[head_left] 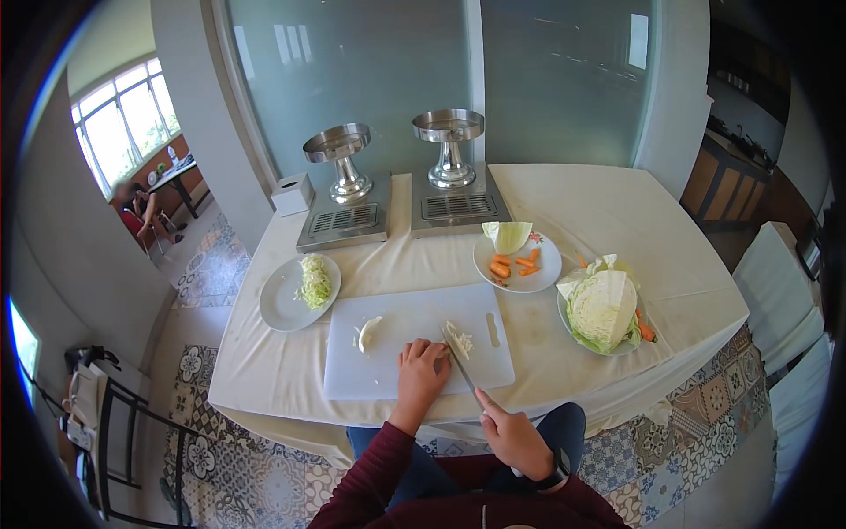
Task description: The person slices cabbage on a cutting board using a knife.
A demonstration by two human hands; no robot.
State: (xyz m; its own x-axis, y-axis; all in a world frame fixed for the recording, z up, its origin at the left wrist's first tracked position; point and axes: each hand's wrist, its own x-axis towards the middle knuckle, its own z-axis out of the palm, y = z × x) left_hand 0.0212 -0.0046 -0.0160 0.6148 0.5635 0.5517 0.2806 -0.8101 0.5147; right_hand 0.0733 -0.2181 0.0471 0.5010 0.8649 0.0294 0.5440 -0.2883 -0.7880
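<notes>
My right hand [517, 438] grips a kitchen knife [460, 361] by its handle, with the blade slanting up and left over the white cutting board [414, 309]. Close by the blade's left side, my left hand [421, 372] presses on the board with its fingers curled together; whatever lies under them is hidden. Chopped cabbage [459, 341] lies in a small heap right of the blade. Farther left on the board is a curved pale cabbage piece [369, 334] with a few scraps around it.
Shredded cabbage [314, 282] sits on a left-hand plate [278, 295]. A right-hand plate [548, 256] bears carrots [500, 267] and a cabbage wedge [508, 235]. Beyond it is a large cut cabbage [603, 309] on another plate. Two metal stands [350, 185] and a tissue box [292, 194] are behind.
</notes>
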